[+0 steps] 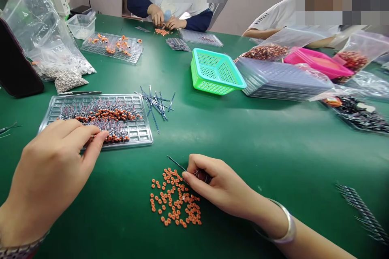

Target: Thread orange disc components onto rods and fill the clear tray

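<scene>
My left hand [57, 170] is pinched at the near edge of a clear plastic tray [141, 131]. Whatever sits between its fingertips is hidden. Rows of small wired parts with orange ends [112, 114] fill much of that tray. Closer to me, my right hand [217, 182] grips a thin dark strip [176, 162] between thumb and forefinger, its free end pointing up and left. Something dark with fine wires shows under the curled fingers, too covered to name. Just left of this hand lie loose orange rings [174, 198], spread on the green table [273, 145].
Several dark strips [157, 103] lie beside the tray, and more [363, 212] at right. A green basket [217, 71] stands near stacked clear trays [282, 79]. Bags of parts [69, 79] and a phone-like dark slab [18, 60] are at left. Two people sit across the table.
</scene>
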The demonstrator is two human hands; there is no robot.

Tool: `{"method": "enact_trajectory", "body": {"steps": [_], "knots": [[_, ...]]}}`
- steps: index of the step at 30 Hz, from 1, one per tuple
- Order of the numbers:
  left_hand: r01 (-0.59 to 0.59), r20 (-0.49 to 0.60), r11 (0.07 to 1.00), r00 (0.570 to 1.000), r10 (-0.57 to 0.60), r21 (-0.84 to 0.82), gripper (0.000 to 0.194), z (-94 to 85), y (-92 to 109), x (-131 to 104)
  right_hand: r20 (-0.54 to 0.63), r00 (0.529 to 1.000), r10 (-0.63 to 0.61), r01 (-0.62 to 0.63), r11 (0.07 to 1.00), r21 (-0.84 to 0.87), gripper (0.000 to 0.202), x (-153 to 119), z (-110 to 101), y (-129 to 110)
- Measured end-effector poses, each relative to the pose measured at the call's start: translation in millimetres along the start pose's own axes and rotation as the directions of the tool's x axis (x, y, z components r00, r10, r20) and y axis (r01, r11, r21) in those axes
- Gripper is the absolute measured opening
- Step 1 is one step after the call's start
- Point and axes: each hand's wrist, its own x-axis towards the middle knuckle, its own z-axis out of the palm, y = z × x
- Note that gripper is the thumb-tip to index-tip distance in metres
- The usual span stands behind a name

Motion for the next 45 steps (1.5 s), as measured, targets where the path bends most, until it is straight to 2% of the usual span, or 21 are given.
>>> {"method": "enact_trajectory", "body": {"steps": [16, 23, 27, 32, 39, 42, 45], "knots": [[-0.005, -0.016, 1.0, 1.0, 0.005, 0.001, 0.014, -0.7, 0, -1, 0.006, 1.0, -0.008, 0.008, 1.0, -0.027, 0.025, -1, 1, 2], [0.005, -0.007, 1.0, 1.0, -0.005, -0.004, 0.014, -0.4, 0, 0, -0.022, 0.992, -0.12, 0.115, 0.979, -0.167, 0.024, -4, 4, -1], [-0.005, -0.005, 1.0, 1.0, 0.005, -0.015, 0.013, -0.4, 4, 0, 0.018, 0.983, -0.183, 0.181, 0.952, -0.247, 0.021, -5, 6, -6], [-0.001, 0.009, 0.999, 1.0, 0.001, -0.048, 0.011, -4.9, 13, -3, 0.065, 0.987, -0.147, 0.159, 0.959, -0.237, 0.021, -6, 6, -8], [-0.013, 0.048, 0.974, 0.999, 0.025, -0.228, 0.013, -0.9, 30, -6, 0.078, 0.987, -0.142, 0.156, 0.964, -0.217, 0.02, -10, 8, -6], [0.036, 0.143, 0.917, 0.989, 0.023, -0.398, 0.017, 3.4, 44, -10, 0.077, 0.994, -0.082, 0.093, 0.986, -0.142, 0.022, -7, 2, -9], [0.142, 0.288, 0.798, 0.957, 0.041, -0.586, 0.014, 5.4, 63, -17, 0.048, 0.998, -0.032, 0.032, 0.999, 0.0, 0.024, -7, -4, -19]]}}
